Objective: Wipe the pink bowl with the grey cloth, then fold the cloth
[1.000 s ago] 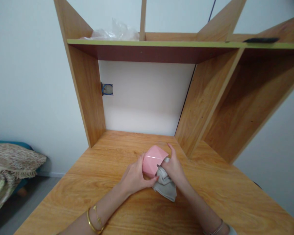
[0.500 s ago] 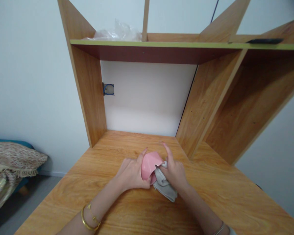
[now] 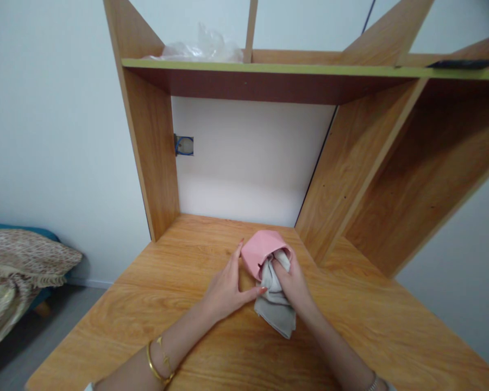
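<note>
A pink faceted pot [image 3: 261, 250], with a notch in its rim, is tilted so that its opening faces me and slightly right. Part of a grey cloth [image 3: 276, 309] is tucked into that opening, and the rest hangs down over the front. My right hand [image 3: 295, 282] grips the cloth at the right rim, thumb at the opening and the other fingers mostly hidden behind the pot. On the left, my left hand [image 3: 226, 290] is open, its thumb and fingers spread. Its fingertips are at the pot's left side and its thumb tip is close to the cloth.
Under my hands is a wooden desk [image 3: 155, 304] with a shelf unit [image 3: 269, 69] at its back. A clear plastic bag [image 3: 206, 46] and a dark flat object [image 3: 460, 64] lie on the shelf. An uncovered wall socket box [image 3: 185, 145] shows at the back. A patterned blanket [image 3: 20, 266] lies left.
The pot has turned, so its opening now faces me more, and sits slightly higher and to the right. My left hand has loosened its wrap and spread. My right hand has moved in against the rim.
</note>
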